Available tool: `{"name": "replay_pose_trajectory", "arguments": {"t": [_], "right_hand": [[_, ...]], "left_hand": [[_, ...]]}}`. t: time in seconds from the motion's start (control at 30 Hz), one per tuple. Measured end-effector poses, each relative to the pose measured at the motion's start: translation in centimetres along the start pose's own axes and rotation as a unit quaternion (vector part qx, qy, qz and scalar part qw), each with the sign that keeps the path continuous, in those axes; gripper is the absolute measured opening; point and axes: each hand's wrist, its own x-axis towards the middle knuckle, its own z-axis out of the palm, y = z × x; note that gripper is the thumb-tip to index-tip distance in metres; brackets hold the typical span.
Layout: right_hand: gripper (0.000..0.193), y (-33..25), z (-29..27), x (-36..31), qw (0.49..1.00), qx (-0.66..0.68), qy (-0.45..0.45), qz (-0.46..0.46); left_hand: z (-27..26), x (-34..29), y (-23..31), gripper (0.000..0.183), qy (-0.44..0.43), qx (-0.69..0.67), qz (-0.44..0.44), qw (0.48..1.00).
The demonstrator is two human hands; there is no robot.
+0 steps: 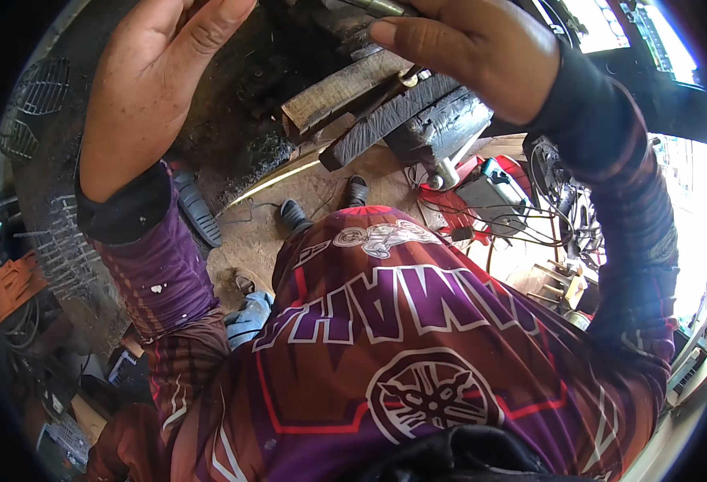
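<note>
At the upper left, my left hand [146,88] is raised over the dark, dirty work surface [233,96]. Its thumb points up and to the right, and the other fingers run out past the top edge. My right hand [482,52] reaches in from the right with its thumb stretched to the left. A shiny metal rod [377,7] sits between that thumb and the rest of the hand, partly cut off by the top edge. Below the thumb lie a pale wooden block [345,90] and a dark ridged bar [389,120].
A worn metal vise-like block [442,132] juts out beside the dark bar. On the floor to the right are a red and grey machine [494,193] and loose cables. Wire grids [44,84] and an orange piece [12,289] lie at the left. My sandalled feet [295,215] stand below.
</note>
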Motion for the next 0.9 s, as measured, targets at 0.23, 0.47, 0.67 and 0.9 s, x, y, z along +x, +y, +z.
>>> {"name": "replay_pose_trajectory", "arguments": {"t": [0.23,0.47,0.67,0.9], "right_hand": [[0.043,-2.8,0.5,-1.7,0.980,0.148,0.117,0.059],[0.058,2.9,-2.8,0.8,0.968,0.072,0.062,-0.230],[0.040,3.9,-4.9,5.0,0.699,-0.475,0.144,-0.515],[0.012,3.2,-4.7,8.7,0.690,-0.307,0.058,-0.653]], "left_hand": [[0.9,0.1,0.6,0.065,0.036,0.103,0.082,0.991],[1.8,-0.2,0.7,0.057,0.049,0.181,0.038,0.981],[1.7,-0.9,-0.6,0.044,0.121,0.136,-0.007,0.983],[-2.3,-2.9,-6.2,0.044,0.026,0.082,0.025,0.996]]}}
